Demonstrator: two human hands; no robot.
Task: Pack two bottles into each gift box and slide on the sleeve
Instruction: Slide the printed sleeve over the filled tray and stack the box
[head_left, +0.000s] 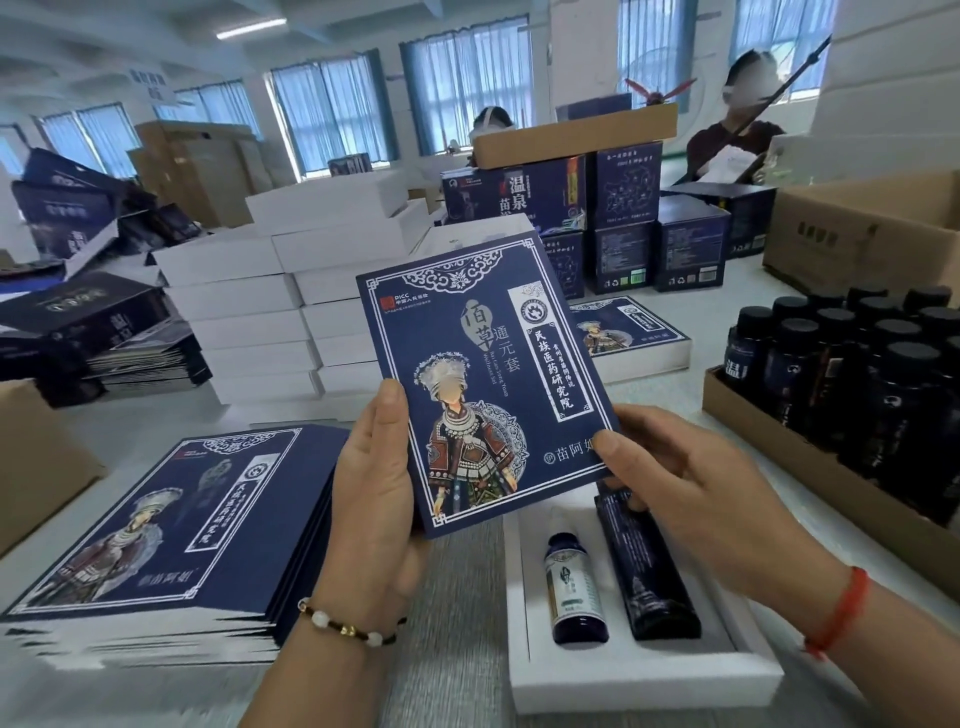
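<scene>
Packing room w/ curtained windows, cartons and 2 other workers at the back; grey tabletop (457, 597) crowded all over. I see white boxes (254, 322) stacked mid-tabletop, dark cartons (628, 228) behind them, a tray of black-capped bottles (852, 364) along the right edge, and a pile of flat sleeves (171, 525) toward the left edge.

The open gift box (644, 670) sits at the near edge, right of centre, w/ 2 bottles (618, 577) already lying side by side in its white insert. So the filling looks done for this box, I'd say; the sleeve step is what's left.

Sleeve (488, 384) is held up off the tabletop, above and just behind the box, printed face toward me, tilted a bit. Left hand (374, 467) grips its lower left edge, thumb on front, fingers behind. Right hand (680, 467) pinches the lower right corner, thumb on front. Probably held by both sides to pop it open and line it up w/ the box end. Both forearms come in from the near edge, wrists raised, bracelets on each.
</scene>
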